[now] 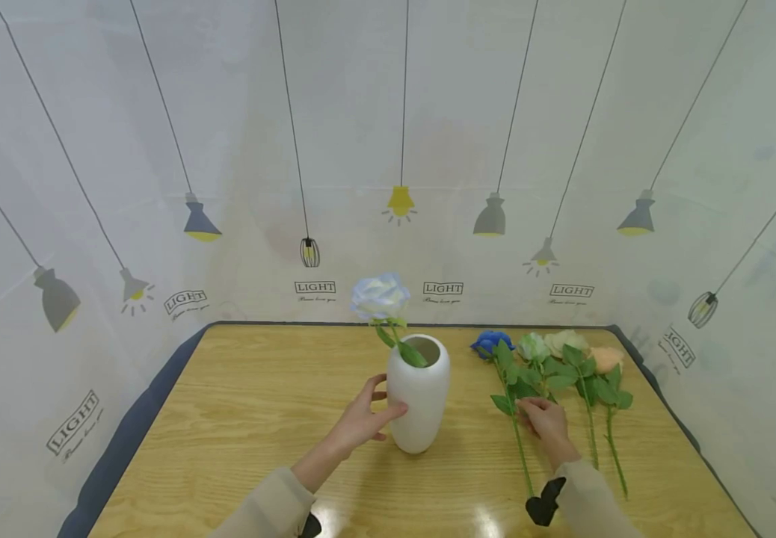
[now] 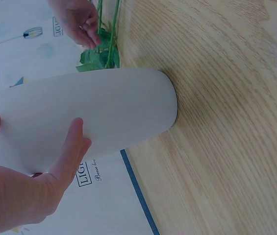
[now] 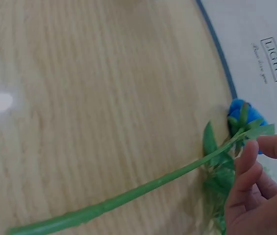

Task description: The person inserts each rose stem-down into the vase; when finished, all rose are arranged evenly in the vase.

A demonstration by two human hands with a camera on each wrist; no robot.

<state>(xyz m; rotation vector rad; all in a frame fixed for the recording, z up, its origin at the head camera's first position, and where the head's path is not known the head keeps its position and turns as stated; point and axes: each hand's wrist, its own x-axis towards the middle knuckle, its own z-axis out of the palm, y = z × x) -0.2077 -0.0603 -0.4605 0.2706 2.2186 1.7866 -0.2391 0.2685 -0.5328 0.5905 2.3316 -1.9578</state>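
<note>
A white vase (image 1: 418,403) stands upright on the table, holding a pale blue-white rose (image 1: 380,297) that leans left. My left hand (image 1: 359,422) grips the vase's left side, thumb across its front; the left wrist view shows fingers (image 2: 74,142) against the vase (image 2: 94,107). To the right lies a blue rose (image 1: 492,343), its long green stem pointing toward me. My right hand (image 1: 548,427) pinches it by the stem or a leaf below the bloom. In the right wrist view, the right hand (image 3: 263,188) is beside the blue bloom (image 3: 246,116) and the stem (image 3: 143,190).
Right of the blue rose lie a pale green rose (image 1: 533,347), a cream rose (image 1: 566,341) and a peach rose (image 1: 606,359), their leaves overlapping. The wooden table (image 1: 247,418) meets a white sheet (image 1: 260,224) with printed lamps behind and at both sides.
</note>
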